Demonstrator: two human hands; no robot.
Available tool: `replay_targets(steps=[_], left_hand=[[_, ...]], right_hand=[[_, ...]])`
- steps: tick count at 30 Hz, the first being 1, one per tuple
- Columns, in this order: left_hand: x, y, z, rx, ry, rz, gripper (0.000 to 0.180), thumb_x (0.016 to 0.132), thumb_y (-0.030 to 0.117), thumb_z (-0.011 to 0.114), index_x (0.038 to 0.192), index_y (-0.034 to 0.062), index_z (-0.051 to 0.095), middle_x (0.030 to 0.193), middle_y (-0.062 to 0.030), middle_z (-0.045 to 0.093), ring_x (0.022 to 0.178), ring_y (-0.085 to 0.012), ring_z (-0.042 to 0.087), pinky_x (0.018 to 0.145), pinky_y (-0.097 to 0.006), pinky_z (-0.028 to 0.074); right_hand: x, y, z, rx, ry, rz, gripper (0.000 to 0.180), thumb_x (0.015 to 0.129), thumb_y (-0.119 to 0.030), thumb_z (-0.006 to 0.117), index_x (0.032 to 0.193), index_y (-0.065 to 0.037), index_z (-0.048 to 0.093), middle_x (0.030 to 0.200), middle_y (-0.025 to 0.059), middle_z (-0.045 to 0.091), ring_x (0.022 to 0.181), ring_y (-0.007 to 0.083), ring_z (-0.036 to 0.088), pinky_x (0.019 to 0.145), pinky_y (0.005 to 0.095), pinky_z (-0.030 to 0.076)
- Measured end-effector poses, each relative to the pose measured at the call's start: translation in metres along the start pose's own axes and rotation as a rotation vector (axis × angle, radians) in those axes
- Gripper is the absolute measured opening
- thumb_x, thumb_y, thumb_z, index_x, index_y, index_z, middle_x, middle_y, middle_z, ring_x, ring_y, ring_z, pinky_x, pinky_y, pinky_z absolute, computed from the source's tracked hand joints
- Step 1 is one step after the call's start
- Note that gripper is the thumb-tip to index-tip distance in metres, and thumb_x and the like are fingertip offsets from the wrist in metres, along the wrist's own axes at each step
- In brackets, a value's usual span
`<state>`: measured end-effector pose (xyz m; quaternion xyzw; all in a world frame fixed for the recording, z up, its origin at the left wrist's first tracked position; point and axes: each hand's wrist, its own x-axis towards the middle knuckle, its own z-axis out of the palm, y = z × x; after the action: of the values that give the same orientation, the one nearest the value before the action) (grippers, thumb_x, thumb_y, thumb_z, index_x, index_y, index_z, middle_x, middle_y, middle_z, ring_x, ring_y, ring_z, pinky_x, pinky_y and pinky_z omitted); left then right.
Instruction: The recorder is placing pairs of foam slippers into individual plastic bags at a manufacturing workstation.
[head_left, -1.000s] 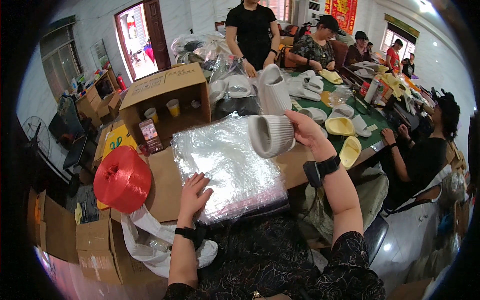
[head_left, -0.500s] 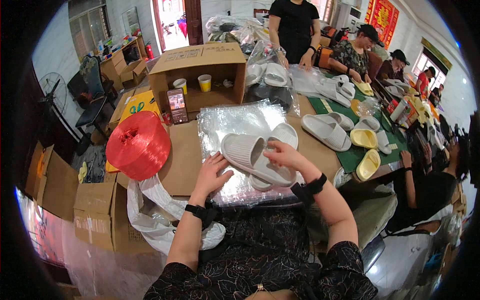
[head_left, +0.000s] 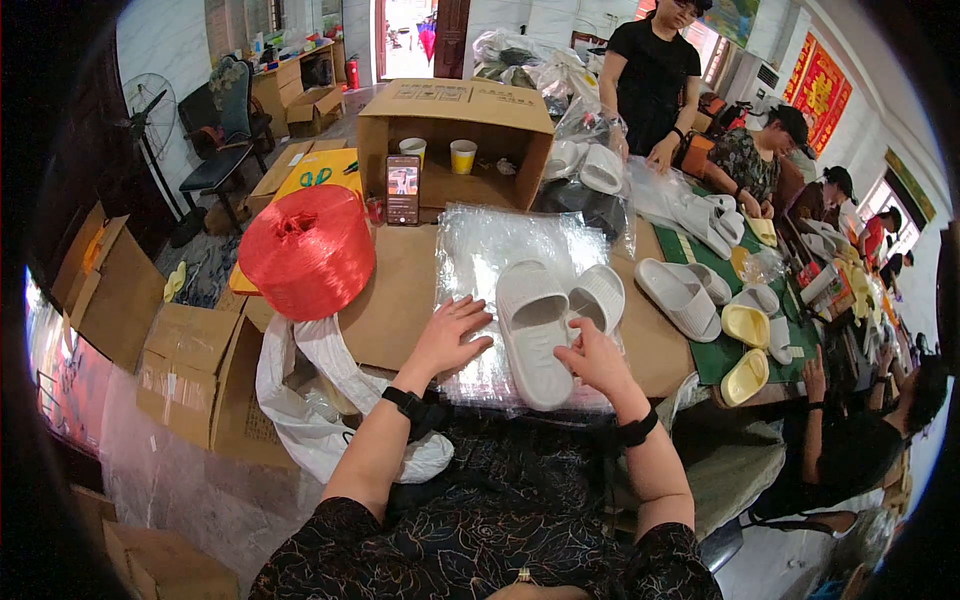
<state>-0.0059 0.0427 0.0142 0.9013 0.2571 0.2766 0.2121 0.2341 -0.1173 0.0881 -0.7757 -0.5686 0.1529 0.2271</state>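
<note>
A light grey slipper (head_left: 534,345) with a ribbed strap lies lengthwise on a stack of clear plastic bags (head_left: 470,240), toe end pointing away from me. Its mate, a second grey slipper (head_left: 597,297), sits close on the right, partly hidden by my right hand. My left hand (head_left: 452,337) rests flat on the bags to the left of the first slipper, fingers stretched and holding nothing. With curled fingers, my right hand (head_left: 598,360) grips the right edge of the first slipper near its middle.
A red twine roll (head_left: 305,252) stands at left, beside a phone (head_left: 403,190) and an open cardboard box (head_left: 530,150) with paper cups. Grey and yellow slippers (head_left: 745,376) lie on a green mat (head_left: 710,362) at right. Co-workers (head_left: 655,75) line the table's far right.
The first slipper has turned from slanting to nearly lengthwise, uncovering more of its mate. My right hand has moved from its insole to its right edge. The view has shifted left.
</note>
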Motion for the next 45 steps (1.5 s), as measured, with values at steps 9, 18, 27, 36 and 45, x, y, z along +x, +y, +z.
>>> replay_targets(steps=[9,18,27,36,45], left_hand=[[0.001,-0.003,0.004,0.007,-0.015,0.028,0.053,0.081,0.030,0.063,0.130,0.0092,0.059,0.142,-0.0115,0.052,0.138,-0.0326,0.039,0.118,-0.049,0.024],[0.006,-0.006,0.001,-0.008,-0.048,0.048,0.054,0.080,0.030,0.064,0.130,0.0095,0.060,0.145,-0.0108,0.049,0.138,-0.0322,0.038,0.118,-0.048,0.023],[0.003,-0.002,0.005,0.029,0.001,0.027,0.048,0.078,0.034,0.069,0.120,0.0096,0.067,0.136,-0.0167,0.056,0.134,-0.0370,0.043,0.115,-0.050,0.026],[0.002,0.003,0.004,0.003,0.007,0.009,0.046,0.077,0.025,0.070,0.117,0.0034,0.067,0.135,-0.0189,0.056,0.134,-0.0384,0.043,0.115,-0.051,0.025],[0.007,0.011,0.005,0.008,-0.017,0.037,0.044,0.078,0.019,0.069,0.119,0.0023,0.066,0.138,-0.0178,0.055,0.137,-0.0360,0.041,0.116,-0.047,0.025]], right_hand=[[0.030,-0.018,0.046,0.223,0.125,0.032,0.065,0.083,-0.043,0.070,0.118,0.006,0.045,0.079,0.0199,0.067,0.070,0.0348,0.068,0.065,0.0445,0.053],[0.046,-0.021,0.033,-0.209,0.306,0.138,0.076,0.084,-0.068,0.057,0.097,0.007,0.056,0.081,0.0251,0.068,0.077,0.0402,0.068,0.070,0.0471,0.054],[0.066,0.018,0.060,-0.095,0.483,0.078,0.040,0.087,-0.040,0.061,0.085,0.000,0.060,0.072,0.0217,0.067,0.068,0.0388,0.067,0.063,0.0485,0.054],[0.060,0.020,0.061,-0.082,0.481,0.118,0.052,0.089,-0.050,0.060,0.099,0.001,0.054,0.073,0.0209,0.067,0.067,0.0375,0.067,0.060,0.0473,0.053],[0.056,0.031,0.067,-0.030,0.574,0.104,0.046,0.091,-0.045,0.057,0.097,0.000,0.054,0.069,0.0197,0.066,0.063,0.0377,0.066,0.057,0.0503,0.051]])
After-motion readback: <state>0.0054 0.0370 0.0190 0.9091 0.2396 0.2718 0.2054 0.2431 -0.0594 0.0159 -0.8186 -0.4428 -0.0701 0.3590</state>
